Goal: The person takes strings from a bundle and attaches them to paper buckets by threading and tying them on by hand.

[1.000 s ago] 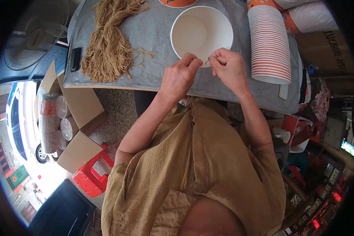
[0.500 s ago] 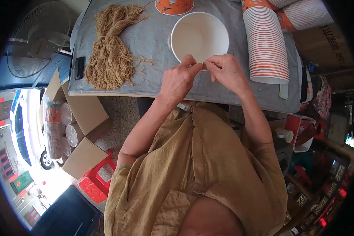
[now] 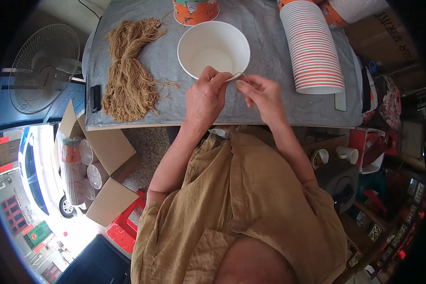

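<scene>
Head cam: L hand (image 3: 204, 98) has thumb + forefinger pinched tight on a thin bit of string (image 3: 238, 74) by the white tub's (image 3: 214, 40) near rim, twd the worktop's (image 3: 270, 52) front edge; R hand (image 3: 262, 97) is half-curled just beside it, can't tell if it's gripping the string. Yarn bundle (image 3: 130, 75) lies twd worktop's L edge, cup stack (image 3: 312, 47) twd R edge, orange tub (image 3: 196, 13) behind the white one.

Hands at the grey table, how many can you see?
2: the left hand is by the near rim of the white tub, and the right hand is just right of it. No others show.
</scene>
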`<state>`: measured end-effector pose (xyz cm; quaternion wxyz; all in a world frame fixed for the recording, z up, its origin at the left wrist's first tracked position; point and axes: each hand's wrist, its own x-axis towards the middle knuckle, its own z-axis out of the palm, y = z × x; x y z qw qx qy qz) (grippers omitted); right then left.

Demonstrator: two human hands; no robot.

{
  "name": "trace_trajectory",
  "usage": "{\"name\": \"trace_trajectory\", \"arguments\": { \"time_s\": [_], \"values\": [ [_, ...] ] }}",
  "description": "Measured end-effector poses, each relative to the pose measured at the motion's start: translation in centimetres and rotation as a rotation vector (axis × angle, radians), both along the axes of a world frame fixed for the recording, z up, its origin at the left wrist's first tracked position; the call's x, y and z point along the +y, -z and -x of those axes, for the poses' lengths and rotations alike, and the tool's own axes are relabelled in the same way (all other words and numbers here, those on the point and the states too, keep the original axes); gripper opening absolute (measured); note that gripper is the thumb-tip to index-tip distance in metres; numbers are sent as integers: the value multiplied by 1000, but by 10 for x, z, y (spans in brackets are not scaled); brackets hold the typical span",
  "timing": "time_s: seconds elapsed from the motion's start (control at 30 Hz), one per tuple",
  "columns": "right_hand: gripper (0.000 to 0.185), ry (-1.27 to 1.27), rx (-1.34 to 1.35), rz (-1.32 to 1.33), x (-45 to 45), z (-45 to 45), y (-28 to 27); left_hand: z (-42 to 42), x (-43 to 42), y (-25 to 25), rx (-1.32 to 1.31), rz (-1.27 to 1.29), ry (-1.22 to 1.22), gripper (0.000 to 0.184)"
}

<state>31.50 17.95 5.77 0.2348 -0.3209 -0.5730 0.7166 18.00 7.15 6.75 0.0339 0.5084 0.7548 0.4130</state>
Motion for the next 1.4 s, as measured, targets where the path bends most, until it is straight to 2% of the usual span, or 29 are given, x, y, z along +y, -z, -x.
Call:
{"name": "trace_trajectory", "arguments": {
  "time_s": [0.2, 0.4, 0.6, 0.8, 0.9, 1.1, 1.17, 1.27, 1.37, 1.4],
  "values": [
    [17, -55, 61, 38, -2, 13, 14, 3, -6, -1, 4, 13, 2, 13],
    [12, -131, 7, 21, 6, 0, 18, 27, -13, -4, -7, -6, -17, 13],
    [14, -41, 40, -108, -7, 17, 16, 21, -13, -3, -10, 32, -12, 14],
    [15, -23, 25, -117, -10, 29, 18, 14, -13, -5, -23, 15, -6, 14],
    [13, -131, -51, -139, -3, 19, 14, 20, -17, -4, -4, -9, 47, 13],
    [11, -372, -167, -192, 15, -17, -6, 53, -30, -6, -69, 51, -29, 14],
    [10, -396, -185, -207, 18, -24, -15, 57, -32, -9, -123, 46, 26, 23],
    [10, -411, -195, -269, 20, -26, -20, 46, -30, -42, -287, 65, 181, 38],
    [12, -389, -161, -251, 17, -25, -34, 30, -16, -57, -326, 142, 422, 40],
    [14, -375, -141, -230, 16, -24, -38, 32, -9, -52, -303, 165, 519, 31]
  ]
}}
